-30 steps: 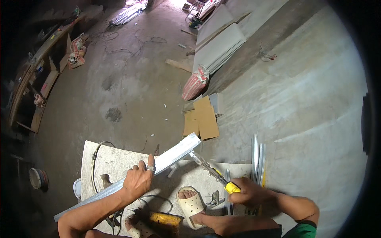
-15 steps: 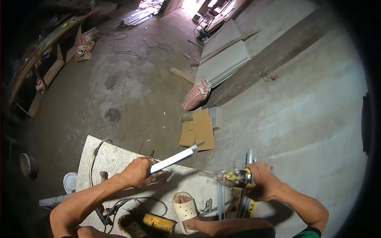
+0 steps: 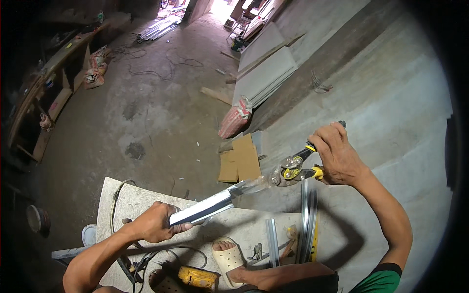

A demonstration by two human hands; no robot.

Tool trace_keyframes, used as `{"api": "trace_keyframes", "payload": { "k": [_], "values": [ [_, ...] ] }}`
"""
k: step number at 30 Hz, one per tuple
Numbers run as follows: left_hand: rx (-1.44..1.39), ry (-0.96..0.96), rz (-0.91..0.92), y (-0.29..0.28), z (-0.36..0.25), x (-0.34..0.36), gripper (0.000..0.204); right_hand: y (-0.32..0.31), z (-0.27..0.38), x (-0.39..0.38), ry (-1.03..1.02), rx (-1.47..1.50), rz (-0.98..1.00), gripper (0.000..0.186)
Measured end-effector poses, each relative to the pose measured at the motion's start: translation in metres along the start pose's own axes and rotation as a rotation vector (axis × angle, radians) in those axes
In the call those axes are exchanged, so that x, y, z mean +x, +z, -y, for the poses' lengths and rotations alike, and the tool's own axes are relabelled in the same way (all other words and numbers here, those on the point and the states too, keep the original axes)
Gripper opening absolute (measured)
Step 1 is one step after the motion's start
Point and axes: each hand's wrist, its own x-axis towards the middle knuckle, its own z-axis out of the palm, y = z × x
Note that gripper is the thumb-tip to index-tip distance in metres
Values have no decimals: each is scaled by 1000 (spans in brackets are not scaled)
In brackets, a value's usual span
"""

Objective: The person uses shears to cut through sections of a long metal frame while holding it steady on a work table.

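Note:
My left hand [image 3: 155,222] is closed round a shiny metal channel [image 3: 205,207], which slants up to the right with its open side showing. In my right hand [image 3: 339,157] is a pair of tin snips [image 3: 291,169] with black and yellow handles, spread apart. Their blurred jaws are at the far end of the channel, where a narrower strip of metal sticks out; whether the blades grip it I cannot tell. Both hands are above a pale, worn board [image 3: 156,198].
A yellow power tool [image 3: 198,276] with a black cable lies beside my sandalled foot [image 3: 225,251]. More metal channels [image 3: 306,224] stand at the right. Cardboard pieces [image 3: 245,158], a red-and-white sack [image 3: 235,118] and stacked sheets [image 3: 266,73] are along the right wall.
The snips have risen and their handles have opened, with the jaws now at the channel's end. My left hand has moved slightly left and down, turning the channel's open side into view.

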Motion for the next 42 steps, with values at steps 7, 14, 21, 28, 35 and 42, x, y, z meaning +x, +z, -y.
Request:
{"api": "trace_keyframes", "payload": {
  "k": [7,14,21,28,35,42],
  "values": [
    [-32,82,14,8,7,-8,42,-5,1,12,-49,3,-50,54],
    [20,127,37,9,8,-8,42,-12,8,13,-62,-18,-19,54],
    [-10,45,68,13,3,-8,43,-11,11,15,-96,-59,-45,54],
    [-62,93,79,11,-1,-15,43,1,6,11,-133,-26,-52,56],
    [-23,36,118,6,-1,-15,43,1,21,9,-27,26,-118,57],
    [-50,55,137,6,-2,-16,45,6,20,7,-38,-51,-160,51]
  ]
}}
